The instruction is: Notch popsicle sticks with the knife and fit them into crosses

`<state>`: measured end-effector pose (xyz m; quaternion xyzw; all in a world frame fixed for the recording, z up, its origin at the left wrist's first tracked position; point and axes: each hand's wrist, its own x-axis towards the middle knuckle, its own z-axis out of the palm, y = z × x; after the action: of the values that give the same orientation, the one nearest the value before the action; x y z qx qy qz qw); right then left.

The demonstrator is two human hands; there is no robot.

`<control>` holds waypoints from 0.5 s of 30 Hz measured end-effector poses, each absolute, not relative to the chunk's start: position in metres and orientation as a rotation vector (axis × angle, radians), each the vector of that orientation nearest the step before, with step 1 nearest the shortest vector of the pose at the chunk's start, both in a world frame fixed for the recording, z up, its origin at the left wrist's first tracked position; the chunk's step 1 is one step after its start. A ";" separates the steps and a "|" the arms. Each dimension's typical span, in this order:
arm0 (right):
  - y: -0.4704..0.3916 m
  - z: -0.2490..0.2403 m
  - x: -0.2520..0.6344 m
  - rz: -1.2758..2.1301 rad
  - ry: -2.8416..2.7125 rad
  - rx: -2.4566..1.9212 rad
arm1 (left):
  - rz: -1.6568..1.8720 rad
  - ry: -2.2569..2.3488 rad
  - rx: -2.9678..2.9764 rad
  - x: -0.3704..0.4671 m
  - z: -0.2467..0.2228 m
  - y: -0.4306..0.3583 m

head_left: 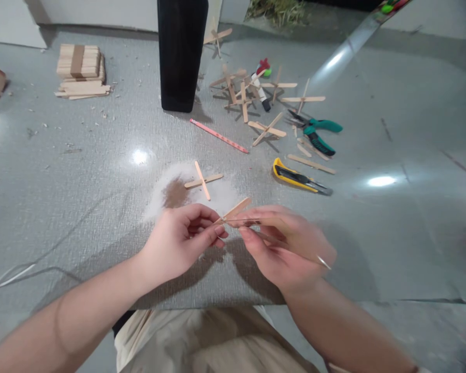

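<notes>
My left hand (178,238) pinches a wooden craft stick (237,208) between thumb and fingertips, above the near part of the table. My right hand (287,243) is closed round a slim tool (324,262) whose thin front end reaches the stick near my left fingertips. Blur and the fingers hide the tool's exact kind. Just beyond my left hand, two craft sticks joined as a cross (204,181) lie on a whitish patch with a brown smear (175,192).
Beyond lie a pink pencil (219,136), a yellow utility knife (301,177), green-handled pliers (318,132) and several stick crosses (267,129). A tall black block (182,57) stands at the back. Bundled craft sticks (79,62) sit far left; a white cable (13,277) runs near left.
</notes>
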<state>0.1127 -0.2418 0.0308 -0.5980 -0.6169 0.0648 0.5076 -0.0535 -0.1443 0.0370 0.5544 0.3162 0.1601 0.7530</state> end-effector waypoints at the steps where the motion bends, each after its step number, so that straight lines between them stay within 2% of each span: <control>1: -0.242 0.031 0.113 0.161 -1.497 -1.446 | 0.354 0.688 1.215 -0.054 0.037 -0.144; 8: -0.248 0.030 0.111 0.074 -1.650 -1.428 | 0.376 0.686 1.264 -0.054 0.034 -0.145; 15: -0.249 0.029 0.106 -0.180 -1.783 -1.369 | 0.443 0.706 1.402 -0.057 0.038 -0.148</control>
<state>0.1063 -0.2488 0.0294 -0.5484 -0.7142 -0.0723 0.4289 -0.0573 -0.1480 0.0380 0.6259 0.3151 0.1976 0.6855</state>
